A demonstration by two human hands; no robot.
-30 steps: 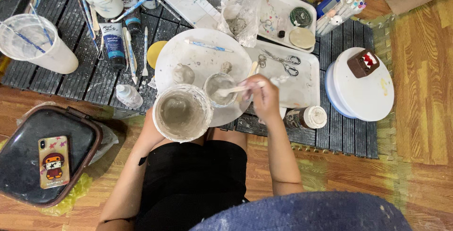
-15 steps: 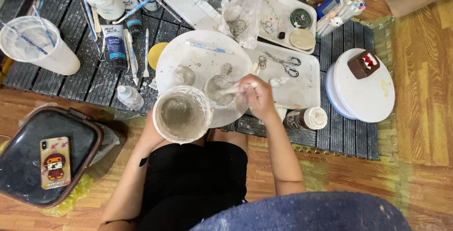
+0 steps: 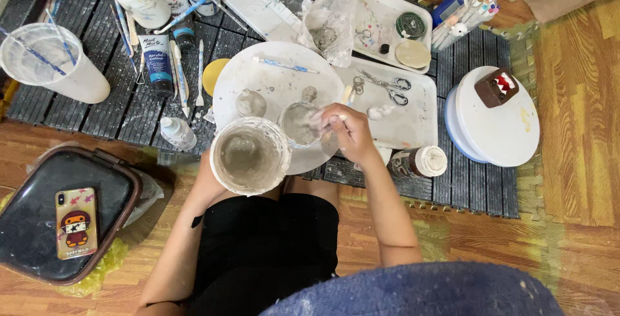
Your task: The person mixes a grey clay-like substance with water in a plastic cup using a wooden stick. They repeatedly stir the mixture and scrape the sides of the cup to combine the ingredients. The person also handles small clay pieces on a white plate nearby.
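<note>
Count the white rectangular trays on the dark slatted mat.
2. One white tray lies beside the round white board, holding scissors, just beyond the right hand. The other tray sits farther back, behind the crumpled plastic bag. More may be hidden outside the view.

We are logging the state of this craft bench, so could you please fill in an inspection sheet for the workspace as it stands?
Surface: dark slatted mat on a wooden floor, crowded.
Job's things: large grey-smeared tub held up by the left hand; small clear cup on the round white board, with a stick in it.
Clutter: scissors on a white tray, paint tube, brushes, plastic bag, jar on its side, white turntable bearing a brown block, phone on a dark lid.
Grippers: right hand grips the stick at the cup; left hand hidden under the tub.
Cables: nothing seen.
Surroundings: no other person seen.
</note>
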